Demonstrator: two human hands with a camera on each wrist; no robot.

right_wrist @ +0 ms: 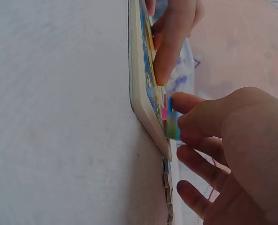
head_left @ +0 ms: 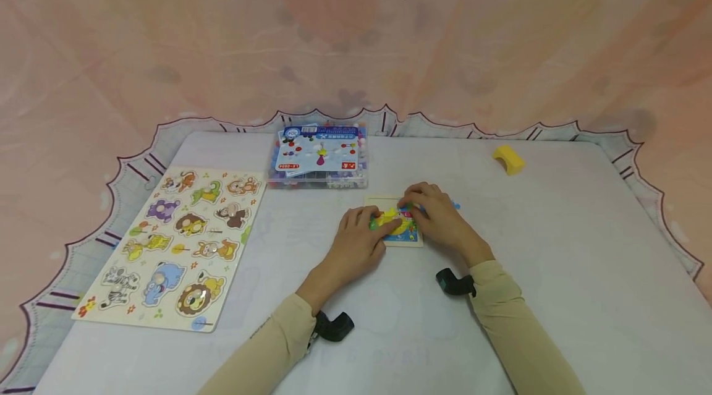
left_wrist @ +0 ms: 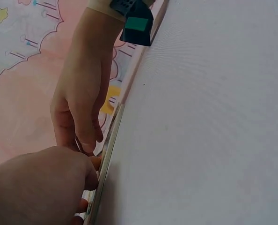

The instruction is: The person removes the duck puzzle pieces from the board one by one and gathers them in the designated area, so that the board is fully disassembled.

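Observation:
A small wooden jigsaw board [head_left: 380, 200] with a pale frame and a blue and yellow picture lies on the white table. My left hand [head_left: 356, 243] rests over its left side, index finger stretched across the yellow part of the picture. At the board's upper right corner, my right hand [head_left: 439, 219] pinches a blue-green puzzle piece [right_wrist: 172, 126] between thumb and finger. That piece stands tilted over the board, beside a pink patch of the picture. Fingers hide part of the picture. Beyond the right hand, a bit of blue [head_left: 457, 206] shows on the table.
To the left lies a large animal puzzle board [head_left: 183, 253]. A clear plastic case [head_left: 317, 182] with a printed label stands behind the small board. A yellow arch-shaped block [head_left: 508, 160] sits at the back right. Patterned cloth [head_left: 500, 61] hangs behind the table.

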